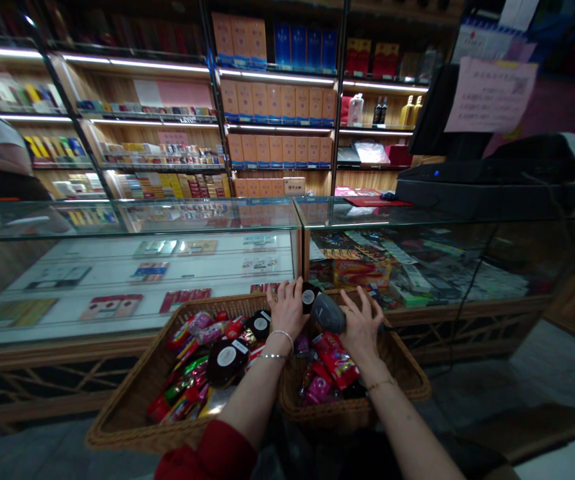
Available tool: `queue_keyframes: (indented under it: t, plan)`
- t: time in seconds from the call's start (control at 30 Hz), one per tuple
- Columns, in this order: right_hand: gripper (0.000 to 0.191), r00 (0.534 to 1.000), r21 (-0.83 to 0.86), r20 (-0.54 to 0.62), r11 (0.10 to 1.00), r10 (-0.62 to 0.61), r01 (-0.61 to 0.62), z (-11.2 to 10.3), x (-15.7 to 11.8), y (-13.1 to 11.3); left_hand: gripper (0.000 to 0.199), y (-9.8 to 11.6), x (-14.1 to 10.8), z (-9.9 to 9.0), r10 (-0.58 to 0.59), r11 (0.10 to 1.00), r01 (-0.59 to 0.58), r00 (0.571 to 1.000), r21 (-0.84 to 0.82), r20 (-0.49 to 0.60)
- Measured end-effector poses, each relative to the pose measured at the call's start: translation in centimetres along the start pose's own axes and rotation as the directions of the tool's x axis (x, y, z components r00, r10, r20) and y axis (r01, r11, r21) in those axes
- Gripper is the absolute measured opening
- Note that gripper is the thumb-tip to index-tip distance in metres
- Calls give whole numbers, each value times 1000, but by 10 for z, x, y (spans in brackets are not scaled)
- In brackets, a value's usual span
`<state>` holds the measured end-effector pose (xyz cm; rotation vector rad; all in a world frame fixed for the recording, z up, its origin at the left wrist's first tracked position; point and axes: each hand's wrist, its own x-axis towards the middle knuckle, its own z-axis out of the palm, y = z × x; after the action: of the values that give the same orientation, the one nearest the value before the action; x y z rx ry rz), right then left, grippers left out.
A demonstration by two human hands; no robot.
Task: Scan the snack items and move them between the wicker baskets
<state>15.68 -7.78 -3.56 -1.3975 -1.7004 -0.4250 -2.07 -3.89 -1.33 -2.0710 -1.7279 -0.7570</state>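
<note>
My left hand (pixel 287 312), with a bracelet and a bangle at the wrist, grips a dark round container (pixel 309 297) with a pale round label. In my right hand (pixel 362 325) is a grey handheld barcode scanner (pixel 329 313), its head close to that container. Both hands are over two wicker baskets. Colourful wrapped snacks and more dark round containers (pixel 227 362) with white labels fill the left basket (pixel 112 417). The right basket (pixel 420 383) holds a red snack packet (pixel 336 360) and several purple and pink packets.
A glass display counter (pixel 207 217) stands right behind the baskets, with flat boxes inside. On its right end are a monitor (pixel 434 110) and a dark cash drawer (pixel 482 197). Beyond are lit shelves of boxes (pixel 277 100). A person (pixel 2 147) stands far left. A cable (pixel 472 287) hangs at right.
</note>
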Motion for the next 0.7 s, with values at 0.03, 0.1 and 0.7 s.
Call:
queue_keyframes:
  t: [0.03,0.1,0.7]
  plan:
    - [21,1000,1,-6,1000,4,-4,0,0,-1,91,0,0,0,-1,1000,1,1000,0,-2]
    - [22,1000,7,-14,1000,11,-10,-1,0,-2,90,0,0,-1,2,1000,-2,1000,0,-9]
    - [26,999,-22,-30,999,26,-27,1,2,2,87,2,-4,-13,-46,999,46,999,5,-18]
